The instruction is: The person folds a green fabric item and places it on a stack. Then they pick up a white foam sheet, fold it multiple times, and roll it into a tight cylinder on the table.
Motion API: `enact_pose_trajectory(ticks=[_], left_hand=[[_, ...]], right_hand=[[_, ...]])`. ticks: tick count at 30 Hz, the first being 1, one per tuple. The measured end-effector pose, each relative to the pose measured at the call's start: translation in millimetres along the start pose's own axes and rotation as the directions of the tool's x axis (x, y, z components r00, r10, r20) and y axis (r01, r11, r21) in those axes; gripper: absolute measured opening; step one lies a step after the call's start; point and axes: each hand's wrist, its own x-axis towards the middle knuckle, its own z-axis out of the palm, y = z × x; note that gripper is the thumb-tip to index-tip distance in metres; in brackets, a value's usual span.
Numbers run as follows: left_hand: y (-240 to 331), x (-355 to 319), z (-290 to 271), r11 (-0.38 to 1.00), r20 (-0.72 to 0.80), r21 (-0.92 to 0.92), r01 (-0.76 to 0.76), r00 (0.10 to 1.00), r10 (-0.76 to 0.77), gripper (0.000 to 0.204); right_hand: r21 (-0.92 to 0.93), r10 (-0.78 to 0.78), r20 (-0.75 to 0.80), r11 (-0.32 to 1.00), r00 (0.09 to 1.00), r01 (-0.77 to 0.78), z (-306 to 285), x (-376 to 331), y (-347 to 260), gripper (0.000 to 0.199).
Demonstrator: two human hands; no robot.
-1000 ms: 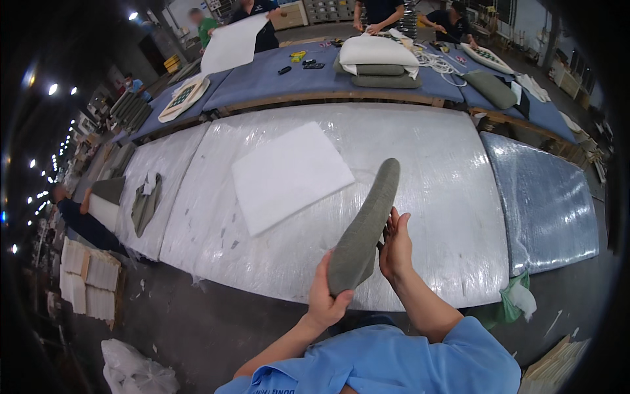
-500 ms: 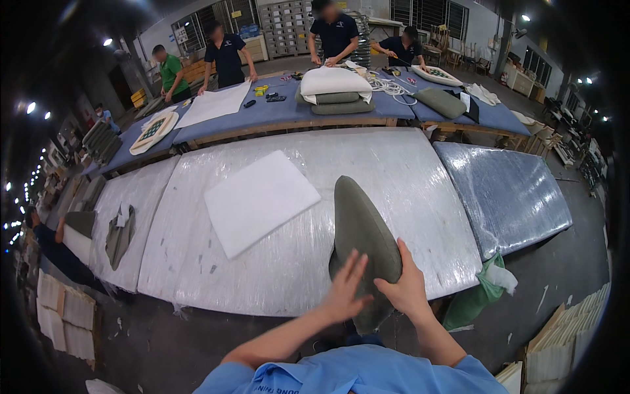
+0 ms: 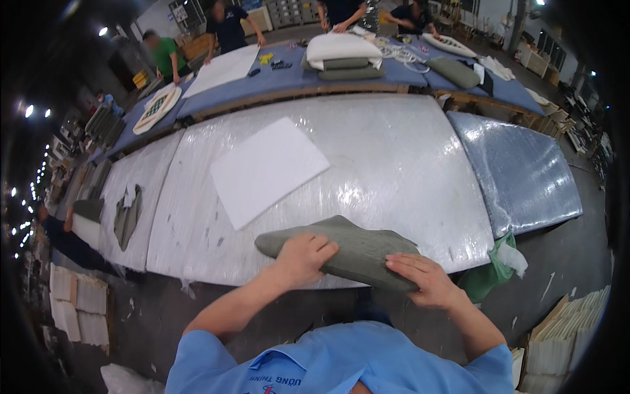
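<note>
A grey-green fabric-covered cushion (image 3: 357, 253) lies crosswise at the near edge of the plastic-wrapped work table (image 3: 394, 171). My left hand (image 3: 303, 257) is closed on its left part, fingers curled over the top. With my right hand (image 3: 421, 274) I grip the cushion's right end, fingers lying over its upper side and the thumb hidden. The cushion's far edge looks uneven, and its underside is out of sight. Beyond it, to the left, a white foam sheet (image 3: 269, 172) rests flat on the plastic wrap.
Behind stands a long blue table (image 3: 282, 82) with stacked cushions (image 3: 344, 56), where several people work. A blue wrapped surface (image 3: 518, 174) adjoins on the right, near a green bag (image 3: 489, 276). Sheet stacks (image 3: 564, 341) stand low on both sides. Another dark green cover (image 3: 128, 220) lies left.
The cushion has turned from upright to lying crosswise, lower on the table edge. My hands have moved apart, the left onto its left part, the right onto its right end.
</note>
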Motion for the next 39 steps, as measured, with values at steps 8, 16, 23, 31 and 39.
enact_pose_trajectory(ticks=[8,16,23,31,39], left_hand=[[43.3,-63.5,74.1,0.926,0.513,-0.23,0.3,0.846,-0.147,0.097],[-40.4,-38.1,124.1,0.736,0.624,-0.571,0.363,0.774,0.102,0.082],[-102.3,-46.4,170.4,0.652,0.759,-0.198,0.732,0.536,-0.37,0.079],[-146.5,-120.7,132.4,-0.475,0.848,-0.488,0.732,0.269,-0.457,0.087],[-178.4,-112.6,138.2,-0.379,0.854,-0.447,0.81,0.261,-0.45,0.082]], right_hand=[[0.237,0.188,0.572,0.894,0.798,-0.38,20.6,19.7,56.4,0.065],[-0.042,0.446,0.453,0.876,0.772,-0.481,176.8,181.4,208.9,0.044],[-0.418,0.584,0.423,0.804,0.693,-0.423,292.4,247.9,209.7,0.033],[-0.21,0.584,0.296,0.812,0.756,-0.544,293.7,262.0,237.5,0.017],[-0.208,0.621,0.474,0.767,0.624,-0.607,287.5,279.5,243.0,0.041]])
